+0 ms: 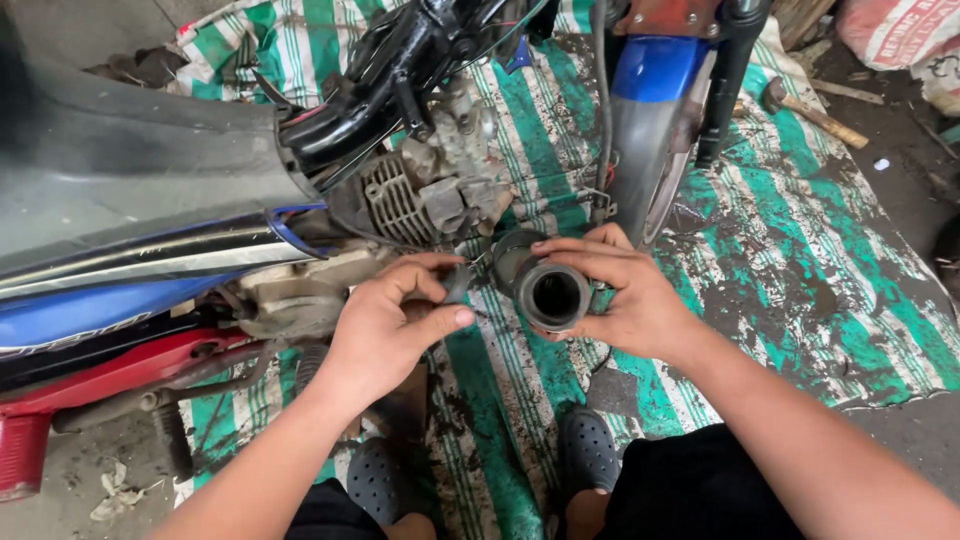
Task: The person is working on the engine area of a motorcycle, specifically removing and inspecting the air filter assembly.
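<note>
At the centre of the frame, the right hand [625, 300] is gripping a grey metal cylinder [545, 290], turning its open end upward for viewing. The left hand [385, 325] is pinching a small dark part [457, 283] beside it, just below the motorbike engine [425, 195], above the striped tarp [790, 250].

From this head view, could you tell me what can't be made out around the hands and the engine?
- What the left hand pinches: a small dark piece, mostly hidden by its fingers.
- The far end of the dark tube in the right hand: covered by fingers; its bore is in shadow.
- The engine: partly hidden by the black frame above it.
- The front wheel: cut off by the top edge.
</note>
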